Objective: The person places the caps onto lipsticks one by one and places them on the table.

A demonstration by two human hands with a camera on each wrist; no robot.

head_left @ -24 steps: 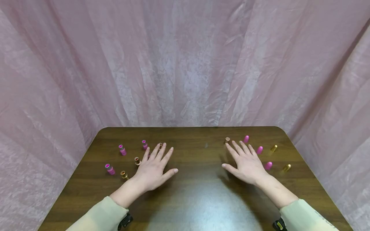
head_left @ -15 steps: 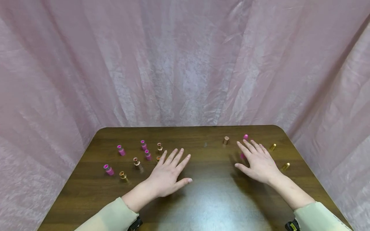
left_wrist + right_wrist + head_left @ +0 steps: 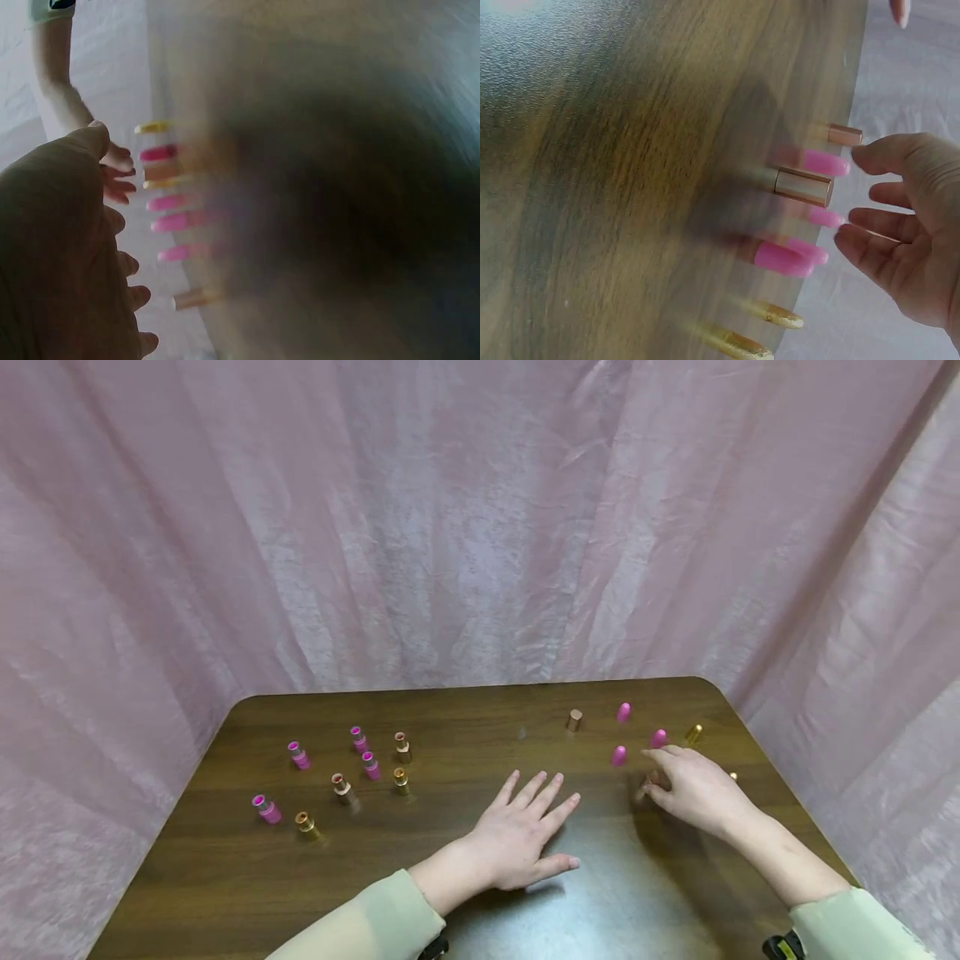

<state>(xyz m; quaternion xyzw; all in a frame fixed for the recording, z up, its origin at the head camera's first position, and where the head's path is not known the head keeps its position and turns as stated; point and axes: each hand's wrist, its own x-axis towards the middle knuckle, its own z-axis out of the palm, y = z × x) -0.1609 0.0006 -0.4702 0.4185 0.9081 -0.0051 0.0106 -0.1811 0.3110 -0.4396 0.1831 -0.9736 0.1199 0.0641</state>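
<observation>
My right hand (image 3: 697, 785) hovers low at the right of the table, thumb and fingers loosely bent and apart. Just beyond its fingertips stands a copper lipstick cap (image 3: 804, 187), which the hand partly covers in the head view. Pink caps (image 3: 618, 756) and gold caps (image 3: 695, 733) stand around that hand. Fingers spread and straight, my left hand (image 3: 517, 839) is over the middle of the table, holding nothing. To its left stand uncapped lipstick tubes: pink ones (image 3: 266, 810) with silver collars, copper ones (image 3: 402, 747) and gold ones (image 3: 307, 825).
Another copper cap (image 3: 574, 720) stands toward the back of the brown wooden table (image 3: 480, 727). Pink curtains (image 3: 480, 527) hang behind the table and on both sides.
My left hand has moved right, away from the lipstick tubes, uncovering them. The right hand has shifted right, and its fingers have gone from spread to bent beside the copper cap.
</observation>
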